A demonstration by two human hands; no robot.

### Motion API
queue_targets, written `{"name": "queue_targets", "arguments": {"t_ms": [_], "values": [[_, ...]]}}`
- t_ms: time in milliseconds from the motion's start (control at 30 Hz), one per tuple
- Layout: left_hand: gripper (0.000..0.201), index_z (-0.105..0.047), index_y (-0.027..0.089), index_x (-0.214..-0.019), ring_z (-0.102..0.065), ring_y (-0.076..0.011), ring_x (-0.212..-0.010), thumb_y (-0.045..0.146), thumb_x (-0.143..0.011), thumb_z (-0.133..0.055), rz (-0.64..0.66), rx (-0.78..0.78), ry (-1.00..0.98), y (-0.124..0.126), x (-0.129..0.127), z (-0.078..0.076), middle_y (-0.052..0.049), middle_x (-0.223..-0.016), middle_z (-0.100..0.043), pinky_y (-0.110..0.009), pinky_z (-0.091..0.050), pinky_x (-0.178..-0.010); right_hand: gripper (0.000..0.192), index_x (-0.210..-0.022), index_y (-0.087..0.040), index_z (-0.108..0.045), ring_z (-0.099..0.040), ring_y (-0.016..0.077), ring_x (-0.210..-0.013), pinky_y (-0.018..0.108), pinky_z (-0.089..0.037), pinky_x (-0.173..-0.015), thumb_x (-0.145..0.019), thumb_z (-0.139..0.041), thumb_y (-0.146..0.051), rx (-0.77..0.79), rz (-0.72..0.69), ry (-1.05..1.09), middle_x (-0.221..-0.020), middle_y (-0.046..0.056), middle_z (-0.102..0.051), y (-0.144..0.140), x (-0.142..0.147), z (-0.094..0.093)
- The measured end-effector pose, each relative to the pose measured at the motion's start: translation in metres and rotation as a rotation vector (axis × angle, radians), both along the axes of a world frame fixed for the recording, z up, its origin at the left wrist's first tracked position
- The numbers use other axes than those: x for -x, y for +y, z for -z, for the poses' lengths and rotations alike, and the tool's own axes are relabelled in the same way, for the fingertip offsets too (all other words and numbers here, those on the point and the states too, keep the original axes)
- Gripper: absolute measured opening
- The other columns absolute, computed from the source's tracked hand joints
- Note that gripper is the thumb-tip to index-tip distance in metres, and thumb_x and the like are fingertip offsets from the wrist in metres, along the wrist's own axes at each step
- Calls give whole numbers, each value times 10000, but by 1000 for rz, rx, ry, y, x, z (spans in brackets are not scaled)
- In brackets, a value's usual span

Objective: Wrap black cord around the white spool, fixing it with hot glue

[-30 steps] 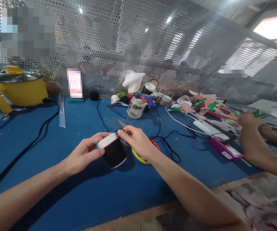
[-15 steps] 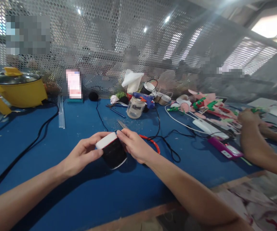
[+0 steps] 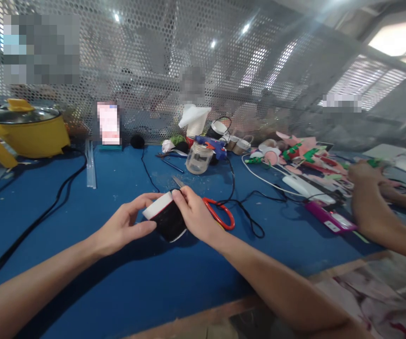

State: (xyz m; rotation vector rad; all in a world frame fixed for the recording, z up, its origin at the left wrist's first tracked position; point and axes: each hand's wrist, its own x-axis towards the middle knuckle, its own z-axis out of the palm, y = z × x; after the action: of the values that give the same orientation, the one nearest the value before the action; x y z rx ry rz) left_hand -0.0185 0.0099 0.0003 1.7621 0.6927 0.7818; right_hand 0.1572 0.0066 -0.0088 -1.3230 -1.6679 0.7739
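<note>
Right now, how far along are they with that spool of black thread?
Early, it seems. Both hands, left hand and right hand, hold the black thread spool, fingers pinching at its top edge. The red-handled scissors lie unused beside it, so nothing looks cut yet.

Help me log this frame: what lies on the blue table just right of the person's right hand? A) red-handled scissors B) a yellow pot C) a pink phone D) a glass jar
A: the red-handled scissors lie beside the right hand, which holds the black spool with the left hand.
</note>
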Motion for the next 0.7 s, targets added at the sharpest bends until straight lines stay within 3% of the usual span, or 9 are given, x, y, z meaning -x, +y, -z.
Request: {"name": "queue_targets", "arguments": {"t_ms": [133,333,567,700], "values": [[168,-555,164,-832,-449,-253,-1107,302,-736,-560,-72,-25,58,-3,-4,2,-94,-1221,-486,-371,-329,-940,221,-728,-205,-383,-496,154,-627,287,-384,-582,-852,-332,-381,-61,10,-141,-656,5,-492,-3,3,2],[186,-589,169,-767,-449,-269,-1091,343,-702,-581,-244,-116,166,-9,-10,7,-91,-1117,-525,-374,-360,-908,157,-840,-185,-428,-531,220,-923,380,-428,-758,-853,-343,-317,-275,8,-273,-1003,138,-536,-8,9,9],[150,-616,163,-799,-475,-259,-1052,263,-713,-545,-226,-109,123,-10,-12,10,-93,-1082,-540,-386,-348,-917,173,-746,-190,-404,-544,255,-938,404,-464,-690,-855,-347,-312,-352,6,-356,-1070,171,-516,-10,11,8],[149,-611,156,-800,-450,-271,-1087,261,-714,-548,-229,-115,117,-10,-11,11,-108,-1096,-527,-396,-335,-933,150,-726,-199,-400,-515,226,-995,396,-443,-773,-849,-378,-281,-345,-13,-289,-1089,150,-501,-10,7,4]]}}
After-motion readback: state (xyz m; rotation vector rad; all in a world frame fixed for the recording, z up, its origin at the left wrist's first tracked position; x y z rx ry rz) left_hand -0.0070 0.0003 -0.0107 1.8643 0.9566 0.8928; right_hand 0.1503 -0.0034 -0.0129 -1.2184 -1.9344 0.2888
